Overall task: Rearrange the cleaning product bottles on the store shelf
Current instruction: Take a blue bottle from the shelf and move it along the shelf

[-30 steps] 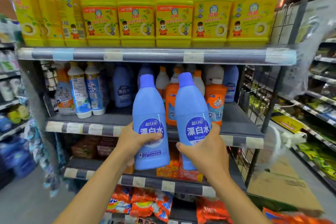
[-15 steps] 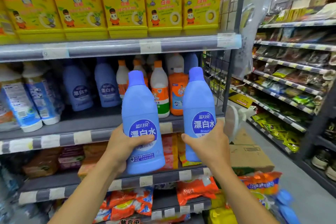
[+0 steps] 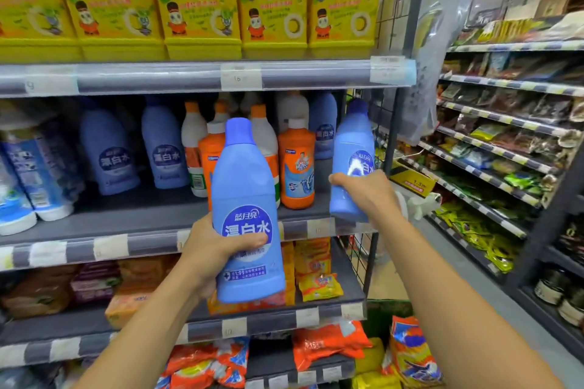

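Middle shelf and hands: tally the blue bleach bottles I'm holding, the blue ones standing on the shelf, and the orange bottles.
held blue bleach bottles, one each in left hand and right hand: 2
standing blue bleach bottles on the middle shelf: 3
orange bottles, one partly hidden: 2
Total: 7

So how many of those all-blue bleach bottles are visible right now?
5. One blue bottle in the left hand, one in the right hand, two standing on the middle shelf, one at its back right. More may be hidden.
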The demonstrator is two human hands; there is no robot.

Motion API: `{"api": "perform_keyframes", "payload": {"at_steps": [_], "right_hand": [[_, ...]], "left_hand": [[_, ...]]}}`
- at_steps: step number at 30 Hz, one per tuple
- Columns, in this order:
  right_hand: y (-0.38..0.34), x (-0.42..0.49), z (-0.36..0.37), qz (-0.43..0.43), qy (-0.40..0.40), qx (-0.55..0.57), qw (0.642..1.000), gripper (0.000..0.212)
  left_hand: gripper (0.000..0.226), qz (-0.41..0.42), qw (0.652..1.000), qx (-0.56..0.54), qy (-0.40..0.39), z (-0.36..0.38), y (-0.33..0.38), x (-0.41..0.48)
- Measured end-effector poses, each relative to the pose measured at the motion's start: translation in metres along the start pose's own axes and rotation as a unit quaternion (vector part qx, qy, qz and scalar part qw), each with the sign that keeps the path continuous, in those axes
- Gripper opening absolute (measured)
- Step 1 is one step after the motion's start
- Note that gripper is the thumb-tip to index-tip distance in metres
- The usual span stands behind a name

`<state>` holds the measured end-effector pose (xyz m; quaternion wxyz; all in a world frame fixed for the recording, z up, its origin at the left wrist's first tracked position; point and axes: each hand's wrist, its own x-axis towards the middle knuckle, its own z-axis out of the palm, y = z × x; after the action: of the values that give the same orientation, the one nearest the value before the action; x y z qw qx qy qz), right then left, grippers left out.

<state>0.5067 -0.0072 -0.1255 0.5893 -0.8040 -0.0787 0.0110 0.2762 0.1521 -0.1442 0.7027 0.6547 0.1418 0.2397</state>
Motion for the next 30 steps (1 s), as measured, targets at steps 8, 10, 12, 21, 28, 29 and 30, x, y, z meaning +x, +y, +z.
{"api": "perform_keyframes", "payload": {"at_steps": [8,10,12,21,28,29,30], "right_hand": [[-0.003,0.102,0.044,-0.02,-0.032,0.029,0.999,0.084],[-0.003,0.122,0.057,-0.018,-0.033,0.022,0.999,0.09],[-0.003,0.138,0.067,-0.026,-0.016,-0.007,1.0,0.095],[0.008,0.19,0.097,-0.119,0.044,0.005,0.992,0.1],[0.014,0.218,0.121,-0.11,0.08,-0.048,0.99,0.106],[0.015,0.22,0.123,-0.116,0.08,-0.05,0.989,0.107],[0.015,0.222,0.124,-0.12,0.081,-0.053,0.988,0.107]], "left_hand": [[0.063,0.013,0.999,0.004,0.043,0.012,0.0,0.021],[0.065,0.016,0.999,0.006,0.05,0.017,0.0,0.025],[0.063,0.019,0.998,0.005,0.059,0.02,-0.001,0.029],[0.059,0.038,0.995,0.019,0.095,0.031,-0.007,0.042],[0.062,0.05,0.993,0.03,0.107,0.035,-0.006,0.048],[0.063,0.051,0.992,0.031,0.109,0.035,-0.006,0.048],[0.064,0.051,0.992,0.031,0.111,0.035,-0.006,0.049]]}}
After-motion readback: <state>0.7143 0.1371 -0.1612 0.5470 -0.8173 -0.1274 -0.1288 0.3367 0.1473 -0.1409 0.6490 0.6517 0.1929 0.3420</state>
